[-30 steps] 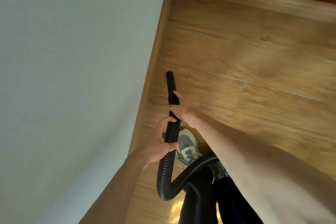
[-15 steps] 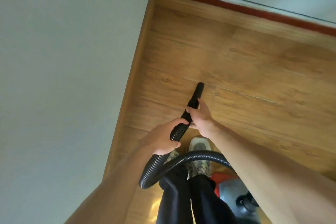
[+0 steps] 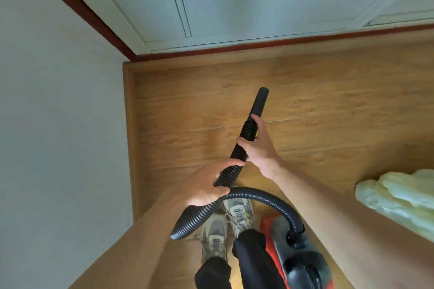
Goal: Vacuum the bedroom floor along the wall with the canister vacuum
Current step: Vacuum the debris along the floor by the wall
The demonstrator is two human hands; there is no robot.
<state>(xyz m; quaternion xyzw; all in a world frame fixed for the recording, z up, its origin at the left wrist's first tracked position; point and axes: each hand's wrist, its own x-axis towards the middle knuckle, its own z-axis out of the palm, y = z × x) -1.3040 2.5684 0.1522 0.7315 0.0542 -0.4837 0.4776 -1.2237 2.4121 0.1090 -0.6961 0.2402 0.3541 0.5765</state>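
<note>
I hold a black ribbed vacuum hose (image 3: 237, 155) with both hands over the wooden floor (image 3: 328, 105). My right hand (image 3: 260, 148) grips it just behind the smooth black nozzle (image 3: 260, 101), which points up and away toward the far corner. My left hand (image 3: 206, 185) grips the hose lower down. From there the hose loops down and arcs right into the red and black canister vacuum (image 3: 298, 256) beside my feet. The white wall (image 3: 58, 124) with its wooden skirting (image 3: 128, 138) runs along my left.
A white panelled door or cupboard front (image 3: 234, 0) with dark red trim closes off the far side. Pale green bedding (image 3: 399, 197) juts in at the right edge. My grey shoes (image 3: 225, 227) stand between the wall and the canister.
The view has lifted and swung right, showing the far corner, the white panels and the canister. The nozzle has moved away from the skirting toward the middle of the floor and now tilts right.
</note>
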